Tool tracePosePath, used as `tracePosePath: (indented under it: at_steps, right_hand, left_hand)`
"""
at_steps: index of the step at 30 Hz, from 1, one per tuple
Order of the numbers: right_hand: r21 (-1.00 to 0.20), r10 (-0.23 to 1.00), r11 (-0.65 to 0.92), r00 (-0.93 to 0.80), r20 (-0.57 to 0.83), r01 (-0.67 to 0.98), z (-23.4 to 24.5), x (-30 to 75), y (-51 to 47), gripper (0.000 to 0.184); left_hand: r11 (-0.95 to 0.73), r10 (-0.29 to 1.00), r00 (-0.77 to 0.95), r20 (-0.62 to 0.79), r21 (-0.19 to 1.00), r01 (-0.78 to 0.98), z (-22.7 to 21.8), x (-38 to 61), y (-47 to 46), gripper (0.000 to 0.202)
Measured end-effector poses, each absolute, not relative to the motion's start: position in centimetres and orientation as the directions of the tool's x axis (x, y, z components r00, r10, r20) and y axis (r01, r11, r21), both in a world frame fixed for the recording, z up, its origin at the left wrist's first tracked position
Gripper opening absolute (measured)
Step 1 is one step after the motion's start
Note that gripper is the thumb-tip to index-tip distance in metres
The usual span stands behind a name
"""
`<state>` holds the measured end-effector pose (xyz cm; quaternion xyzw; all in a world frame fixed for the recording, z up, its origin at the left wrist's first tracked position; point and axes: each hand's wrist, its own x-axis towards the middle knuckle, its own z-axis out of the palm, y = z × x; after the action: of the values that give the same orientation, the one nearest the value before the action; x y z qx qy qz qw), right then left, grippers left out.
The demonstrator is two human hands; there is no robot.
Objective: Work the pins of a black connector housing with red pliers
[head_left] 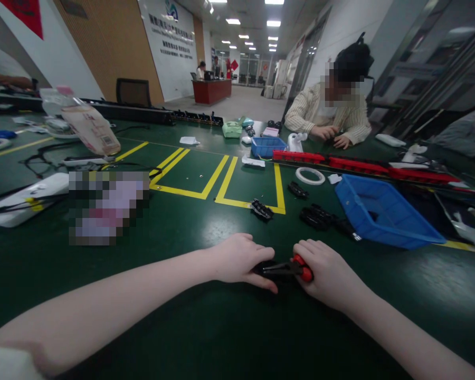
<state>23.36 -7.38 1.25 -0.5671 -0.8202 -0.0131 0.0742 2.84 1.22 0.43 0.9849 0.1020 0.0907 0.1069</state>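
Note:
My left hand point(239, 259) is curled over a small black part point(266, 268) on the green table point(206, 327), fingers closed round it. Just to its right, my right hand point(328, 272) grips a red-and-black handled tool point(298, 268), a screwdriver or pliers, whose tip points left into the black part. Both hands sit close together near the table's middle front. Most of the black part is hidden under my left fingers.
Several loose black parts point(319, 217) lie beyond my hands, beside a blue bin point(383, 232). Yellow tape lines point(221, 182), a white tape ring point(310, 175), red strips point(356, 164) and a small blue tray point(267, 146) lie farther back. A person in a striped shirt point(332, 113) works across the table.

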Motion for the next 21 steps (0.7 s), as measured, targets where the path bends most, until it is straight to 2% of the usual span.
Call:
tracePosePath:
  at_steps: [10,15,21]
  right_hand:
    - [-0.071,0.937,0.322,-0.308,0.164,0.944,0.82,23.25,-6.86,0.004]
    - [-0.033,0.949,0.275,-0.266,0.171,0.961,0.77,22.97,-6.75,0.006]
    - [0.021,0.949,0.260,-0.260,0.181,0.965,0.82,22.97,-6.74,0.006]
  left_hand:
    - [-0.921,0.360,0.915,0.182,0.226,0.317,0.71,2.73,1.00,0.044]
    - [-0.874,0.477,0.850,0.222,0.223,0.432,0.61,2.67,0.87,0.041]
    - [-0.857,0.512,0.825,0.239,0.196,0.476,0.55,2.70,0.67,0.040]
